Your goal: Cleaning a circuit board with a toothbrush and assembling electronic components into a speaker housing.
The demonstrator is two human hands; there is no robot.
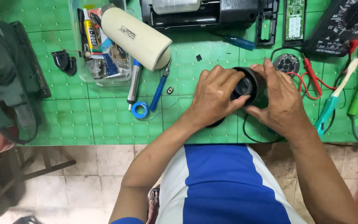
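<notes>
Both hands hold a round black part [248, 85] just above the green tabletop [104, 120], near the middle. The left hand [214, 95] wraps around its left side, with the thumb pressed on the front. The right hand [280, 99] cups its right side, and the fingers [270, 70] curl over the top. The part has a round hole in its middle. A black wire [245, 132] loops on the tabletop below the hands. Left of the hands lie a blue roll of tape [139, 110], a blue screwdriver [159, 91] and a silver pen tool [134, 83]. A clear box [98, 49] of small things sits farther left, with a cream tube [135, 37] lying across it. Red wires [311, 83] and a black meter [344, 25] are on the right.
</notes>
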